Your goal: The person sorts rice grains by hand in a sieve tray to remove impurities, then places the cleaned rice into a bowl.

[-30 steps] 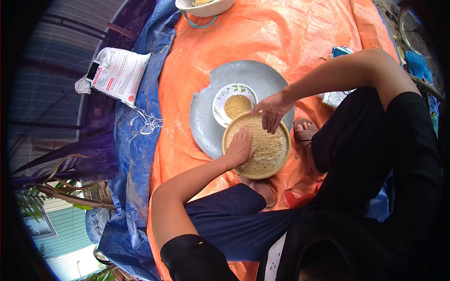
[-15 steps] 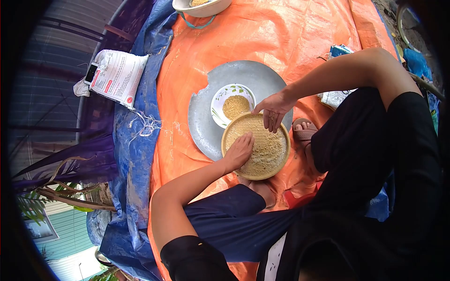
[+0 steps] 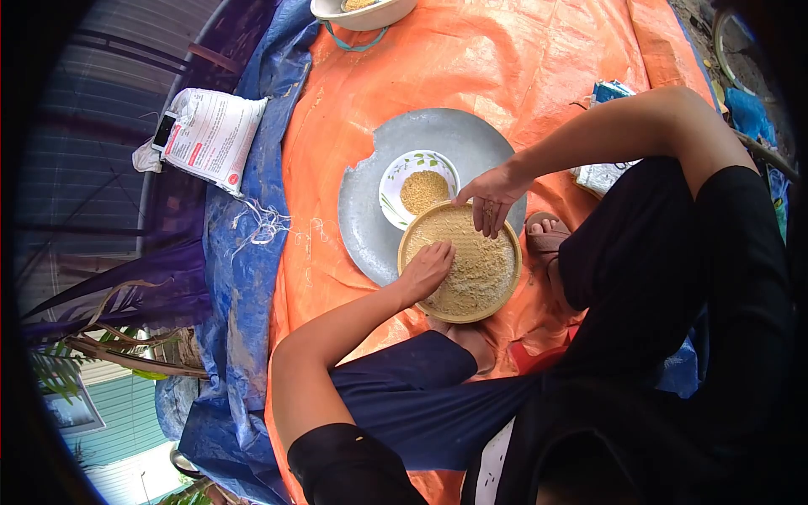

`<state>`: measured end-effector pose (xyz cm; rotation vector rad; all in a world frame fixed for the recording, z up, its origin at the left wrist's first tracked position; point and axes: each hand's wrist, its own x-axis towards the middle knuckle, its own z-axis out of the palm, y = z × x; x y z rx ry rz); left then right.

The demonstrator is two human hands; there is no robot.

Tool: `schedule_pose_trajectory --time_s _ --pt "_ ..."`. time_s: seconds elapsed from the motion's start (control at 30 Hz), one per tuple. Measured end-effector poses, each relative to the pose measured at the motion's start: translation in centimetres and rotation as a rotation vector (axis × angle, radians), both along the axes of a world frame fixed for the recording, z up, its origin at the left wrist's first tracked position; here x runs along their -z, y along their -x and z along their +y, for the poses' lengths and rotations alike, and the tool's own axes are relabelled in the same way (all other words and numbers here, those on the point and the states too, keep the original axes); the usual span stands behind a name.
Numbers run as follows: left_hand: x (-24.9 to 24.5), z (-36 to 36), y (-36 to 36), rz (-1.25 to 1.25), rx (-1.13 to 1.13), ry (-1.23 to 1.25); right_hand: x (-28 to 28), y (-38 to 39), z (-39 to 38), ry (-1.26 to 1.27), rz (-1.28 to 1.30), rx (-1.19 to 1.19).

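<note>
A round woven tray (image 3: 480, 278) with a yellow rim holds pale, broken grain. My left hand (image 3: 427, 271) is over the tray's left part, palm down, its fingers bent together at the grain; anything between the fingertips is hidden. Over the upper right rim is my right hand (image 3: 492, 198), palm showing, fingers stretched down over the tray and thumb near the rim. Some grains stick to its fingers. Just beyond the tray, a white bowl (image 3: 394, 181) with a leaf pattern holds yellow grain. It stands on a large grey metal disc (image 3: 467, 135) with a broken edge.
An orange tarp (image 3: 337, 109) lies under everything, with a blue tarp (image 3: 248, 295) along its left side. A white printed sack (image 3: 215, 135) with a phone (image 3: 164, 132) lies at the left. Another basin (image 3: 379, 17) is at the top. My sandaled foot (image 3: 547, 236) is right of the tray.
My left hand has shifted slightly up and to the left over the grain, its fingers a little more bent. My right hand is nearly unchanged.
</note>
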<state>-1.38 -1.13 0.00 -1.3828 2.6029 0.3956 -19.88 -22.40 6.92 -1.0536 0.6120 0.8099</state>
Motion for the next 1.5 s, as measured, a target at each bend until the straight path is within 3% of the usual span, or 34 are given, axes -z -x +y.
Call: schedule_pose_trajectory --time_s 0.37,1.07,1.37,1.5 --pt "0.4 -0.4 -1.3 0.059 -0.034 0.106 -0.1 0.1 0.0 0.017 -0.015 -0.017" --pt "-0.9 -1.4 -2.4 0.063 -0.246 0.051 0.3 0.1 0.2 0.032 -0.02 -0.038" --pt "-0.6 0.1 0.2 0.198 -0.125 -0.127 0.4 0.1 0.1 0.029 -0.021 -0.043" --pt "0.0 0.4 0.3 0.248 0.013 -0.08 0.3 0.0 0.2 0.038 -0.019 -0.051"
